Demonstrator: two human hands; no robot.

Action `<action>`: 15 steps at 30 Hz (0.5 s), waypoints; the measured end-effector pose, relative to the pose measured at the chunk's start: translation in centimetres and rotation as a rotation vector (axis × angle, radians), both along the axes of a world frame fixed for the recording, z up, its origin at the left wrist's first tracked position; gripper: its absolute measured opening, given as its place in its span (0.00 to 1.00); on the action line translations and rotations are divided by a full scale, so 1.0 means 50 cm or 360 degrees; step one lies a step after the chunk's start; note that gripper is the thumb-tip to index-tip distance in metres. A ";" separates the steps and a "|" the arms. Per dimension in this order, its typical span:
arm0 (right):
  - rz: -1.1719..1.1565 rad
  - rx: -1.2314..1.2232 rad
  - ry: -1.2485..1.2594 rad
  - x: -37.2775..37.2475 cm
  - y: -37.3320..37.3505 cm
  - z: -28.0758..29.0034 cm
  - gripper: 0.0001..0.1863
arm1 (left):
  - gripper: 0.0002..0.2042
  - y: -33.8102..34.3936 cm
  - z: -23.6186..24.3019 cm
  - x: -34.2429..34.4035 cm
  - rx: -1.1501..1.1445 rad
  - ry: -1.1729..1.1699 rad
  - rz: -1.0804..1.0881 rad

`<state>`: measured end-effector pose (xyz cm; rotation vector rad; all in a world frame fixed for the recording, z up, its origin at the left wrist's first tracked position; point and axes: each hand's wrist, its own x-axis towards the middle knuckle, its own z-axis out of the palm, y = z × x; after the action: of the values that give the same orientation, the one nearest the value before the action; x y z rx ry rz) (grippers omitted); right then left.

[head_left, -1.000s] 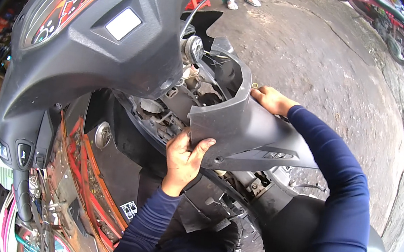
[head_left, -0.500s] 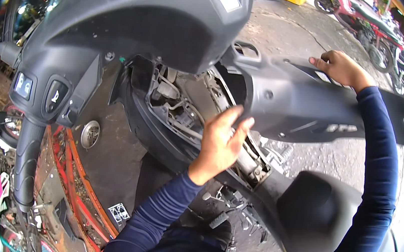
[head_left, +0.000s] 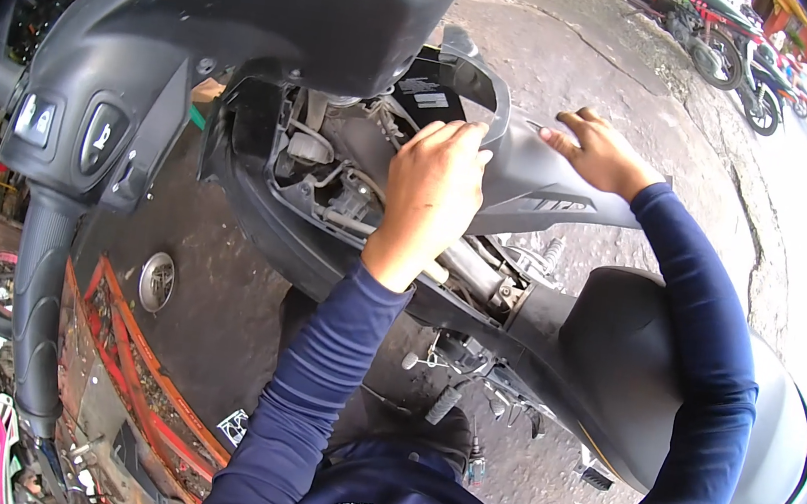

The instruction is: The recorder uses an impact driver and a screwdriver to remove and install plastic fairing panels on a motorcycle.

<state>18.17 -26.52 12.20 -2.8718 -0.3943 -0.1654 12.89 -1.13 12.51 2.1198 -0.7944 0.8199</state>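
My left hand (head_left: pixel 431 190) has its fingers curled over the near edge of a grey plastic scooter panel (head_left: pixel 512 190), back of the hand upward; its fingertips are partly hidden. My right hand (head_left: pixel 602 155) grips the same panel along its far edge, thumb toward the surface. The panel is tilted beside the opened front body (head_left: pixel 341 189), where metal tubes, cables and fittings show. The dark headset cover (head_left: pixel 273 4) with the left switch buttons (head_left: pixel 100 139) hangs above and left of the opening.
The black seat (head_left: pixel 621 369) is at right. A round metal dish (head_left: pixel 156 280) lies on the floor left of the scooter, beside an orange-red metal frame (head_left: pixel 130 349). Parked motorbikes (head_left: pixel 715 54) stand at the upper right on the cracked pavement (head_left: pixel 600 49).
The panel was swung out to the right half a second ago and is now back left, closer to the opening. My left hand has moved up onto its edge; my right hand went left with it.
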 end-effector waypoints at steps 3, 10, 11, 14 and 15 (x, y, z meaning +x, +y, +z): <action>0.0096 0.0157 0.0150 -0.003 0.044 0.004 0.40 | 0.10 -0.004 0.005 0.002 0.0052 0.0049 0.0090; 0.0088 0.1034 0.0513 0.092 0.128 0.087 0.37 | 0.11 -0.050 0.010 0.025 0.0147 0.0006 0.0183; 0.0127 0.1100 0.0599 0.105 0.146 0.095 0.36 | 0.11 -0.052 0.010 0.031 0.0184 0.0021 0.0237; 0.0344 0.0705 0.0496 0.163 0.146 0.098 0.30 | 0.11 -0.077 0.019 0.046 0.0181 0.0068 0.0276; 0.0359 0.0721 0.0509 0.181 0.147 0.089 0.30 | 0.11 -0.081 0.021 0.050 0.0167 0.0104 0.0305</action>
<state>27.24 -19.19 16.65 -2.3351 -0.5331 0.2159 15.39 -5.17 13.53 2.3308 -0.6190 0.8184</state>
